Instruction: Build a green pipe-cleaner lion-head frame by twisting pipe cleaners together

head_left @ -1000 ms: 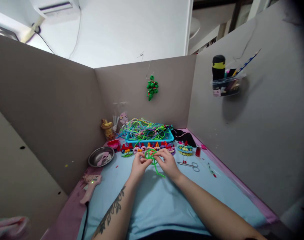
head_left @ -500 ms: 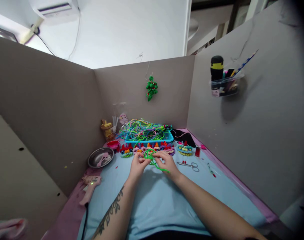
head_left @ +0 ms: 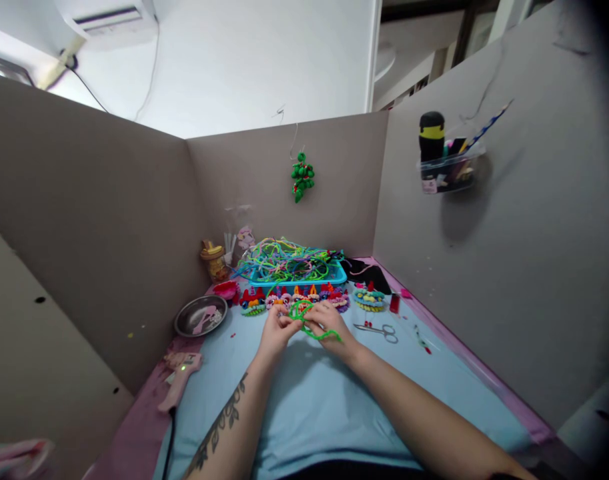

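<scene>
Between my two hands is a looped bright green pipe cleaner (head_left: pixel 300 309), held a little above the blue cloth (head_left: pixel 324 407). My left hand (head_left: pixel 278 329) pinches its left side between thumb and fingers. On its right side my right hand (head_left: pixel 329 327) is closed on it as well, and a free green end lies across the back of that hand's fingers. Just beyond my hands stands a row of colourful fuzzy figures (head_left: pixel 279 299), partly hidden by my fingers. Exactly how the loops cross cannot be made out.
Behind the figures a blue tray (head_left: pixel 340 275) overflows with pipe cleaners. Scissors (head_left: pixel 384 331) lie to the right, near a blue-yellow fuzzy piece (head_left: pixel 369 298). At left are a metal bowl (head_left: pixel 184 327) and a pink glue gun (head_left: pixel 177 390) with a cord. Grey partitions (head_left: pixel 284 147) enclose the table.
The free green end has swung up over my right fingers, and the loop has shifted shape slightly. My left hand stays almost where it was.
</scene>
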`<state>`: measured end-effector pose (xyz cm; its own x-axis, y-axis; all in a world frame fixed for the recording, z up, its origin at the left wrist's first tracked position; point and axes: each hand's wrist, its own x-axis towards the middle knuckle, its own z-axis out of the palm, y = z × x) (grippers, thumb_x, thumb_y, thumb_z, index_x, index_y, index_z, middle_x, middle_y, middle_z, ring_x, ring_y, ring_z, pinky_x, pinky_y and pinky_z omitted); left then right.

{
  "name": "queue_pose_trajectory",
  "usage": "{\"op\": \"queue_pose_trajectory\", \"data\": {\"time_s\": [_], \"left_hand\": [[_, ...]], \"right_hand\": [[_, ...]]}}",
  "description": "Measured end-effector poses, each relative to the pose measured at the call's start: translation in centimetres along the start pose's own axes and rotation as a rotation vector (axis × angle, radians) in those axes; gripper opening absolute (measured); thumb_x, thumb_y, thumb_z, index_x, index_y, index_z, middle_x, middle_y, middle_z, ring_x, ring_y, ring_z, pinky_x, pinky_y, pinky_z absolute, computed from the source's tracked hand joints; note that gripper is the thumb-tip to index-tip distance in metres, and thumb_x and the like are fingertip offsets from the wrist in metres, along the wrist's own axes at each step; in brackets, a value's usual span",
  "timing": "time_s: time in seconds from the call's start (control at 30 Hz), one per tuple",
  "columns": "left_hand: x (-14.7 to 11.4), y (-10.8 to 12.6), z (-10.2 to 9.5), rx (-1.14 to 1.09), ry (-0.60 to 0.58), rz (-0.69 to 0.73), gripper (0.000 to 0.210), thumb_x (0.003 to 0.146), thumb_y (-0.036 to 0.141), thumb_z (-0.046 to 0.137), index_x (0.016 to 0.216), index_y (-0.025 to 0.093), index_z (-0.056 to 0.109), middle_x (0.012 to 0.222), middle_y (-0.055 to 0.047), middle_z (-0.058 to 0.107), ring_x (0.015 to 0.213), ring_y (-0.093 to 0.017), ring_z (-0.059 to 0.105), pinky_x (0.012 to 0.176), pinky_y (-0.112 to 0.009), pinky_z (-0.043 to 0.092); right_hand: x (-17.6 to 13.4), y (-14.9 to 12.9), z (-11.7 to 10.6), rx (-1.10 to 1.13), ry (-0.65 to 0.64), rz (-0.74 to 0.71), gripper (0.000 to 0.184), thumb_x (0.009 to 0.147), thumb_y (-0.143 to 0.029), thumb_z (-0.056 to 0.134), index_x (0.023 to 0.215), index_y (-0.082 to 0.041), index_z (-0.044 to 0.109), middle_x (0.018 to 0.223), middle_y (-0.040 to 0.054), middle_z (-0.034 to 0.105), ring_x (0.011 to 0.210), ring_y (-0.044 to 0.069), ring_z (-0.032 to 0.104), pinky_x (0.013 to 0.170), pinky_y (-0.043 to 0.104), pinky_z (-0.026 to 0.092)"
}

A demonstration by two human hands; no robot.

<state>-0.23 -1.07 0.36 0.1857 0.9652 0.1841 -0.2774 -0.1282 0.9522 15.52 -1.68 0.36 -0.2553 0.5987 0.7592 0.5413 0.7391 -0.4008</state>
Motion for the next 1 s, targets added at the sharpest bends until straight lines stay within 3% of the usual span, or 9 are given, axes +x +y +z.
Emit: {"op": "queue_pose_trajectory", "data": {"time_s": [0.13,0.27,0.47,0.73,1.0], "left_hand": [[0.1,0.1,-0.1,0.012,0.035,0.001,0.042,0.060,0.026,0.073,0.083,0.020,0.039,0.046,0.011,0.049,0.039,-0.004,0.037,0.042,-0.016,0.023],[0.4,0.0,-0.4,-0.005,0.079,-0.004,0.043,0.060,0.028,0.073,0.087,0.020,0.041,0.047,0.011,0.048,0.038,-0.003,0.035,0.041,-0.016,0.022],[0.6,-0.3,-0.5,0.000,0.138,0.017,0.043,0.060,0.030,0.073,0.086,0.021,0.041,0.045,0.012,0.044,0.038,-0.003,0.034,0.042,-0.016,0.021],[0.2,-0.3,0.0,0.123,0.240,0.194,0.037,0.065,0.029,0.070,0.085,0.022,0.039,0.058,0.007,0.055,0.054,-0.009,0.052,0.056,-0.019,0.036],[0.1,0.2,0.0,0.175,0.285,0.223,0.036,0.064,0.027,0.069,0.083,0.021,0.039,0.052,0.010,0.046,0.046,-0.008,0.047,0.051,-0.019,0.033]], "right_hand": [[-0.1,-0.1,0.0,0.004,-0.005,0.037,0.022,0.079,-0.012,0.051,0.092,-0.022,0.065,0.086,0.0060,0.061,0.086,0.020,0.051,0.075,0.035,0.043],[-0.2,-0.8,0.0,0.009,0.029,0.028,0.038,0.072,-0.018,0.062,0.109,-0.023,0.057,0.105,0.0078,0.055,0.101,0.023,0.048,0.087,0.041,0.041],[-0.5,-1.4,0.1,0.025,0.101,-0.001,0.013,0.081,-0.022,0.055,0.087,-0.025,0.065,0.090,0.0056,0.061,0.092,0.020,0.055,0.083,0.039,0.044],[-0.6,-1.9,0.9,0.291,0.035,0.152,0.012,0.083,-0.023,0.052,0.084,-0.021,0.064,0.079,0.0037,0.066,0.076,0.016,0.062,0.071,0.029,0.049],[-0.8,-2.4,1.1,0.356,-0.058,0.147,0.010,0.081,-0.023,0.055,0.075,-0.022,0.062,0.074,0.0025,0.066,0.074,0.017,0.062,0.070,0.030,0.049]]}}
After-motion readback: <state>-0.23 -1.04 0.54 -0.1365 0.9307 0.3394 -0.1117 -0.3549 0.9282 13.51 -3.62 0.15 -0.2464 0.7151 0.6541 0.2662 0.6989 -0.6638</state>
